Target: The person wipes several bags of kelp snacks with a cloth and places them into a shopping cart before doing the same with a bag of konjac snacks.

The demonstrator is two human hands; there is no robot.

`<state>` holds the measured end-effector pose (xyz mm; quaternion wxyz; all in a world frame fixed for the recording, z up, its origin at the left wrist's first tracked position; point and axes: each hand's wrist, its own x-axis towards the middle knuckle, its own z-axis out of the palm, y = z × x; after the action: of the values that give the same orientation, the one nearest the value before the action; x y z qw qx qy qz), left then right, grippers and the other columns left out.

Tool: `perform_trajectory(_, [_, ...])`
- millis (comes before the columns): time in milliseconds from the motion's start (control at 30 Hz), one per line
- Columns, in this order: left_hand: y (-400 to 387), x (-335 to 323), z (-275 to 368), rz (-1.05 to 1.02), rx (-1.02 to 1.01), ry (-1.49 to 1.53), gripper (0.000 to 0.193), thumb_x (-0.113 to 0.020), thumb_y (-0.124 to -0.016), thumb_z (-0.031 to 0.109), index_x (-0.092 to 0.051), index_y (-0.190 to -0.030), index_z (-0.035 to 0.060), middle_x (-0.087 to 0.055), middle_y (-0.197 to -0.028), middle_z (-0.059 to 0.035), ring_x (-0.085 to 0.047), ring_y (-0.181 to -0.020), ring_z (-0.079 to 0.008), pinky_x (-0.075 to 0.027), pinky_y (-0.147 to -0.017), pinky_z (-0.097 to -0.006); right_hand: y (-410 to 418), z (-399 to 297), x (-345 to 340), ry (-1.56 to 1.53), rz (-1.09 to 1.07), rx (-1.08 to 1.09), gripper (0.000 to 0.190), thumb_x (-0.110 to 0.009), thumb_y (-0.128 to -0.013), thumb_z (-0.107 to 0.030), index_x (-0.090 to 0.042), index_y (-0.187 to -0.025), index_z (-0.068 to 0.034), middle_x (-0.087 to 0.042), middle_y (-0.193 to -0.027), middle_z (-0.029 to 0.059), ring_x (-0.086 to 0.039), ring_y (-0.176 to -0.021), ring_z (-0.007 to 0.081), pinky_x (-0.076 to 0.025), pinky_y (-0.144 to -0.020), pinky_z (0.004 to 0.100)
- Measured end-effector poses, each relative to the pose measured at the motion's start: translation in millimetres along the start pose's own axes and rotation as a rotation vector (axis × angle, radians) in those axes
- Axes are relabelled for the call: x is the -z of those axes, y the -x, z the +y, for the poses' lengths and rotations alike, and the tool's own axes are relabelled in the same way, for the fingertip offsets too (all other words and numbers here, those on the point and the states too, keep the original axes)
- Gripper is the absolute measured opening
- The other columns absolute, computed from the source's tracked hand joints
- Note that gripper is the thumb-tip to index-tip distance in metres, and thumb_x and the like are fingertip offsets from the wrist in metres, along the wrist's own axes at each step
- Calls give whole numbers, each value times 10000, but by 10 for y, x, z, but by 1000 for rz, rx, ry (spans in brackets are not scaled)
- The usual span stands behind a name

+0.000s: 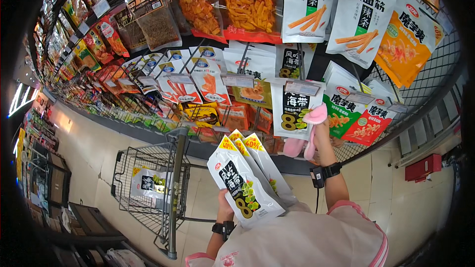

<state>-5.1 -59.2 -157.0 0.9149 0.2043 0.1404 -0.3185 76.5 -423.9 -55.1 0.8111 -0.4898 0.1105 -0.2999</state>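
Observation:
My left hand (224, 203) grips several white kelp snack packets (241, 189) with yellow corners, fanned out in front of my body. Up at the rack, my right hand (322, 131) holds a fuzzy pink cloth (315, 115), which hides most of the fingers. The cloth overlaps the lower right edge of a matching white packet (295, 111) hanging from a hook; whether my fingers touch that packet cannot be seen. Another white packet (150, 182) lies inside the wire shopping cart (177, 193), to the left of my left hand.
Snack bags crowd the hooks of a dark wire rack (419, 96). Green and red packets (352, 118) hang right of the cloth. A price-tag holder (302, 87) juts out above the white packet. A red box (423, 167) is at the right, and shelving (48, 178) lines the left.

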Motion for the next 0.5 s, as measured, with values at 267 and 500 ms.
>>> perform_trajectory(267, [-53, 111, -9, 42, -44, -14, 494, -492, -664, 259, -472, -1088, 5, -560, -1006, -138, -542, -909, -287, -416, -840, -387, 1, 133, 125, -1, 91, -67, 286, -487, -707, 19, -501, -990, -24, -554, -934, 77, -554, -854, 169, -458, -754, 288])
perform_trajectory(500, [-64, 39, -15, 28, -41, 5, 484, -489, -661, 252, -480, -1078, 7, -569, -989, -132, -551, -891, -277, -421, -837, -377, 200, 108, 196, 2, 53, -61, 294, -509, -718, 2, -489, -1011, -19, -552, -928, 65, -553, -837, 151, -460, -746, 276])
